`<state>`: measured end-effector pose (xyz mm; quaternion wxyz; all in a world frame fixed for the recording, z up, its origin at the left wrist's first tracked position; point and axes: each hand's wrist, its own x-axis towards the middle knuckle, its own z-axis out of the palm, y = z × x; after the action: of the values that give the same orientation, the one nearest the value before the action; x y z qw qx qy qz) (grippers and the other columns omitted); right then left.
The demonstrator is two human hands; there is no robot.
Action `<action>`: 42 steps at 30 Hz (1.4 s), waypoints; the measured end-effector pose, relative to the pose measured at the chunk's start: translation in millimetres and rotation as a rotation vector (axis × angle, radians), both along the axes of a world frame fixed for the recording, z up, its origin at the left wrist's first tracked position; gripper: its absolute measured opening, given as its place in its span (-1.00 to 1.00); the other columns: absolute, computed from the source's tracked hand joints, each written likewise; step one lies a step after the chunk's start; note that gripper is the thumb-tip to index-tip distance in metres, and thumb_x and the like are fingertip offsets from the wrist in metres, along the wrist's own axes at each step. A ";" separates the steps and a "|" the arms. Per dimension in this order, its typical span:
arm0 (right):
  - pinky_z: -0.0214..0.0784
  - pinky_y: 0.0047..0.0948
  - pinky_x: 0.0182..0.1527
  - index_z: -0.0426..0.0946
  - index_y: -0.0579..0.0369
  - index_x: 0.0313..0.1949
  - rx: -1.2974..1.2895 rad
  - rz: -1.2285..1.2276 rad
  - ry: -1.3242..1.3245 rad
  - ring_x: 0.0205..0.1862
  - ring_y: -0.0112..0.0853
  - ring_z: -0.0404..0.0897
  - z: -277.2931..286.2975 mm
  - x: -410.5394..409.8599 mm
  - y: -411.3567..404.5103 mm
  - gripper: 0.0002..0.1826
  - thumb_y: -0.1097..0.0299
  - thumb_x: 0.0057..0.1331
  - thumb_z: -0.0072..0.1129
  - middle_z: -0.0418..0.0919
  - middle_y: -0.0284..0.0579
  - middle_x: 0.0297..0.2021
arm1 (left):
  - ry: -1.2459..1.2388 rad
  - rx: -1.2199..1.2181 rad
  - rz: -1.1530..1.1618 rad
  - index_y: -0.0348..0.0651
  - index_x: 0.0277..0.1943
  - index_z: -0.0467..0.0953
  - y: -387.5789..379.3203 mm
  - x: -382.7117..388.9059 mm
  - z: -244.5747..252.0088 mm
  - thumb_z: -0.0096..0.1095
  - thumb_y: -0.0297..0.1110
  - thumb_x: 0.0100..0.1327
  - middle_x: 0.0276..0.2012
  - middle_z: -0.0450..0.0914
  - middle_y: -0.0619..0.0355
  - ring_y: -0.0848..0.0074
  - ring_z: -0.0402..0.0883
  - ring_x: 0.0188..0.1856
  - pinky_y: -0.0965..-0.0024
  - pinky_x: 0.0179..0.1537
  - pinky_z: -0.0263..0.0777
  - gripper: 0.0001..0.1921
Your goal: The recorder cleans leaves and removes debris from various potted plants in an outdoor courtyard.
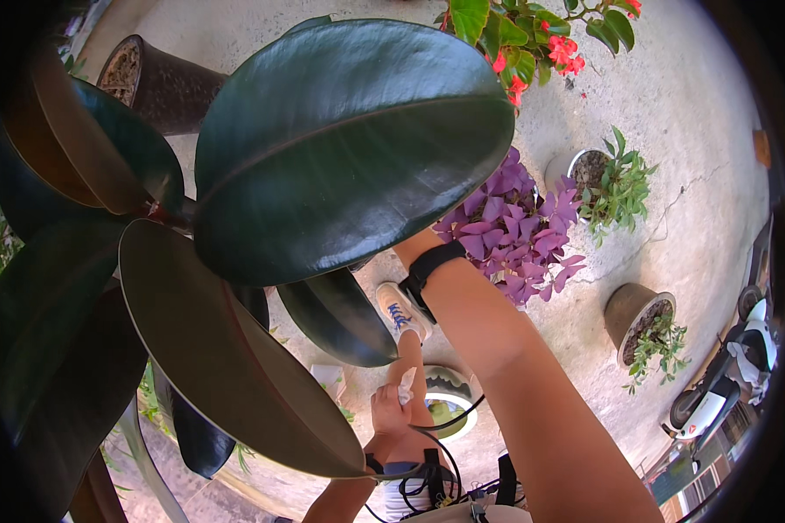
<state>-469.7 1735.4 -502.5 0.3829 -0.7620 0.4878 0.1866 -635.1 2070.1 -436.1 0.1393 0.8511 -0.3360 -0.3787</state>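
Observation:
A large glossy dark-green leaf (360,144) of a rubber plant fills the upper middle of the view, close to the camera. My right forearm (497,353) reaches up from the lower right, with a black band at its wrist. The right hand itself is hidden behind this leaf, so its grip does not show. Lower down, my left hand (390,413) is beside my bare leg, its fingers closed around a crumpled white tissue (406,384). Another rubber plant leaf (235,366) hangs between the camera and my left forearm, its dull underside showing.
Purple-leaved oxalis (513,229) grows beside my right wrist. Potted plants stand to the right, one in a white pot (562,167), one in a brown pot (631,314). A dark pot (176,85) is behind the leaves. Black cables (454,457) hang near my waist. A scooter (713,392) is far right.

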 end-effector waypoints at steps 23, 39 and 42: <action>0.29 -0.09 -0.22 -0.01 0.34 0.08 0.157 -0.659 -0.410 -0.28 0.12 0.45 -12.3 -30.6 123.7 -0.49 0.62 0.08 -0.26 0.46 0.33 -0.38 | 0.032 0.036 -0.097 -0.25 -0.24 0.33 6.0 -5.4 -10.6 0.10 -0.38 -0.08 -0.33 0.44 -0.03 0.12 0.38 -0.22 0.13 -0.20 0.21 -0.71; 0.35 -0.15 -0.25 0.10 0.32 -0.04 0.094 -0.382 -0.310 -0.29 0.04 0.51 -29.2 -28.8 65.9 -0.64 0.54 0.15 -0.22 0.49 0.29 -0.39 | 0.026 -0.017 -0.021 -0.29 -0.19 0.34 -11.0 -1.8 3.7 0.03 -0.42 -0.04 -0.39 0.42 -0.09 0.09 0.38 -0.28 0.14 -0.24 0.23 -0.71; 0.30 -0.06 -0.25 0.00 0.30 0.05 0.171 -0.354 -0.427 -0.31 0.11 0.48 -9.7 -45.0 112.4 -0.56 0.56 0.14 -0.30 0.46 0.36 -0.39 | 0.045 0.079 0.014 -0.26 -0.21 0.32 3.3 -1.3 -3.6 0.12 -0.39 -0.08 -0.29 0.42 -0.06 0.10 0.36 -0.17 0.15 -0.14 0.19 -0.68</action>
<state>-514.7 1847.8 -512.2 0.5663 -0.6520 0.5041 -0.0075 -636.4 2073.4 -439.6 0.1158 0.8496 -0.3114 -0.4097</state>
